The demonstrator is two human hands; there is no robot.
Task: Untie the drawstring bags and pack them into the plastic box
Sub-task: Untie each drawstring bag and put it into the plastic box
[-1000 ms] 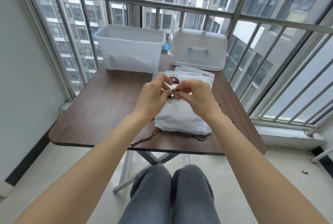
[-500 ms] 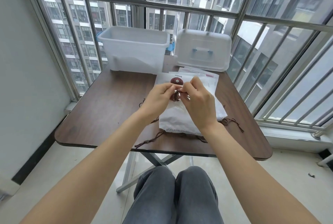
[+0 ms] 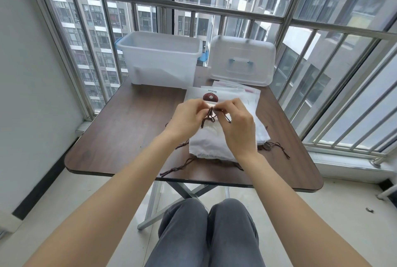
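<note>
A stack of white drawstring bags [image 3: 211,145] lies in the middle of the brown table [image 3: 129,133]; the top one shows a brown bear print. Above the stack, my left hand [image 3: 187,119] and my right hand [image 3: 238,124] both pinch the knotted dark brown drawstring [image 3: 209,115] of the top bag. Loose cord ends hang between my fingers. More brown cords trail out from under the stack toward the table's front and right edges. The open translucent plastic box [image 3: 160,60] stands at the back left of the table.
The box's lid [image 3: 242,60], with a blue handle, leans at the back right. Flat plastic sleeves [image 3: 247,92] lie behind the bags. Metal window bars close off the far and right sides; a wall is on the left. My knees are under the table's front edge.
Both hands stay on the knot and keep working it; the cord ends between my fingers have shifted a little. The camera view has tilted slightly.
</note>
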